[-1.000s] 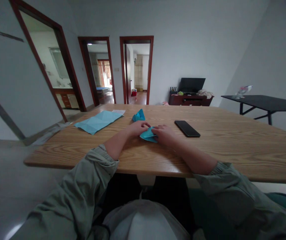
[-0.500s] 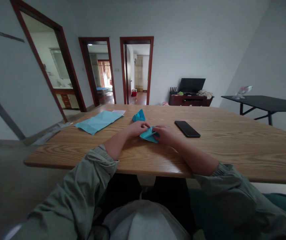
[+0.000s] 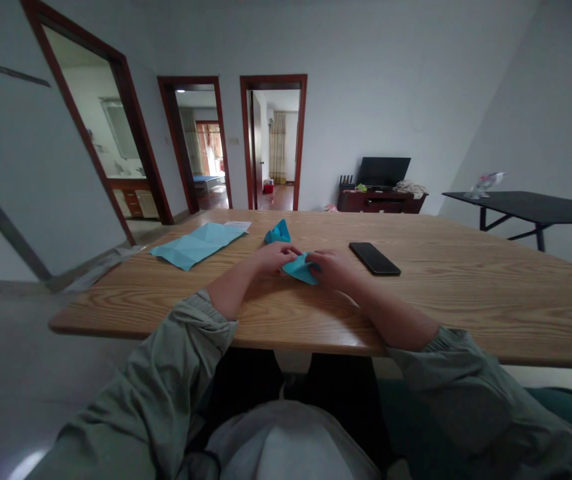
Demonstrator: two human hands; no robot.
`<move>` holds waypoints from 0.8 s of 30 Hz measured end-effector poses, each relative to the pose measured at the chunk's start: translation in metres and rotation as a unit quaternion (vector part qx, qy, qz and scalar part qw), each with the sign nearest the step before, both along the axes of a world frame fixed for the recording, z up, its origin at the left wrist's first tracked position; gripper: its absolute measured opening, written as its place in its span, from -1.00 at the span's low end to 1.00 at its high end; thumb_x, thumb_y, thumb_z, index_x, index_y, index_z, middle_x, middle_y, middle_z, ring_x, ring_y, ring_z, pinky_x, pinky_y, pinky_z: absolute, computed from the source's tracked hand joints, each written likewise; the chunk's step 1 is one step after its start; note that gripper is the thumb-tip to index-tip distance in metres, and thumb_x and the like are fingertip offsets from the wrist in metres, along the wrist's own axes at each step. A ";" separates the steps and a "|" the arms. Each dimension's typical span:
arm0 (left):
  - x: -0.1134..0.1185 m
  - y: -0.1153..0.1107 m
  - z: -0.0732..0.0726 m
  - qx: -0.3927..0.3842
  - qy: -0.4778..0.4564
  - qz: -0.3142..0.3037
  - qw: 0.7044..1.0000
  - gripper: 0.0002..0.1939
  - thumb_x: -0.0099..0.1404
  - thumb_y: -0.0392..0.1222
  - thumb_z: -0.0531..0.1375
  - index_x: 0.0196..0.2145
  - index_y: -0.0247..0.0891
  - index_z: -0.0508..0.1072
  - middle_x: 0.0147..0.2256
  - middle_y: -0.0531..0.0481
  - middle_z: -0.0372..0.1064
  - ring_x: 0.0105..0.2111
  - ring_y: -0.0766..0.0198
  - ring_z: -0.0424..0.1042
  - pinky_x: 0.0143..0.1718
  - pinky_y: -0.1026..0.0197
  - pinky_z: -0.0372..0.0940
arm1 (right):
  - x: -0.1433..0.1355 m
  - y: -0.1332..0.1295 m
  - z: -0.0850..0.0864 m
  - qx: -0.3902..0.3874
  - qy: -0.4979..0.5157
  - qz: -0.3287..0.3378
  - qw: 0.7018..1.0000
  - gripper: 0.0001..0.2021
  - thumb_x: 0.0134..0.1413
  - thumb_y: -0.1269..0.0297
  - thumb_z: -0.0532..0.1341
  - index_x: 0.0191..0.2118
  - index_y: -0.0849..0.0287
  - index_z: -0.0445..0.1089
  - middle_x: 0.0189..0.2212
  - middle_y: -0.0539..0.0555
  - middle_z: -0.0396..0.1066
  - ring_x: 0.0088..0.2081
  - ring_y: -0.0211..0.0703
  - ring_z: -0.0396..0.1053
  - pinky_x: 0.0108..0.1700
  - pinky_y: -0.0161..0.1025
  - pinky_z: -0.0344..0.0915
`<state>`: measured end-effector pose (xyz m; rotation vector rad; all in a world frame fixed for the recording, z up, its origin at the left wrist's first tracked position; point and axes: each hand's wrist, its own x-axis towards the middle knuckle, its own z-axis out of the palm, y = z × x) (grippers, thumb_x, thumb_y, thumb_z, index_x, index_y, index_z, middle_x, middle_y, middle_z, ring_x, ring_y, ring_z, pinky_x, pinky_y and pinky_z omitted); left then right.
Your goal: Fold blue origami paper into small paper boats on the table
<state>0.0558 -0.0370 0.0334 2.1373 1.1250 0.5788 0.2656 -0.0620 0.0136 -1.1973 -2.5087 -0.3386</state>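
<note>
Between my two hands, on the wooden table [image 3: 176, 310], lies a small folded sheet of blue paper [image 3: 302, 269]. My left hand [image 3: 279, 256] grips its left edge, fingers bent over it. On the paper's right side, my right hand [image 3: 330, 268] has its fingers curled and closed on it. Parts of the paper are hidden under the fingers. Just beyond my left hand stands a folded blue paper shape [image 3: 278, 231] with a pointed top, touched by neither hand.
A creased light-blue sheet [image 3: 199, 245] lies flat at the left, with a pale printed paper [image 3: 239, 225] partly beneath it. A black phone [image 3: 375, 259] lies right of my right hand. Beyond the table stand a television [image 3: 384, 171] and a black table [image 3: 541, 205].
My fingers have shifted slightly on the folded paper, and its left tip has drawn a little to the right. Everything else on the table stays put.
</note>
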 end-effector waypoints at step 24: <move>-0.007 0.008 -0.010 0.181 0.057 0.005 0.982 -0.80 0.17 -0.12 0.15 -0.32 -0.26 0.50 -0.43 0.05 0.41 -0.43 0.34 0.34 -0.43 0.35 0.17 | 0.038 0.018 0.014 0.061 0.412 -0.082 0.906 -0.75 0.01 0.30 0.11 -0.15 0.19 0.32 -0.32 0.11 0.42 -0.36 -0.17 0.36 -0.33 -0.24 0.27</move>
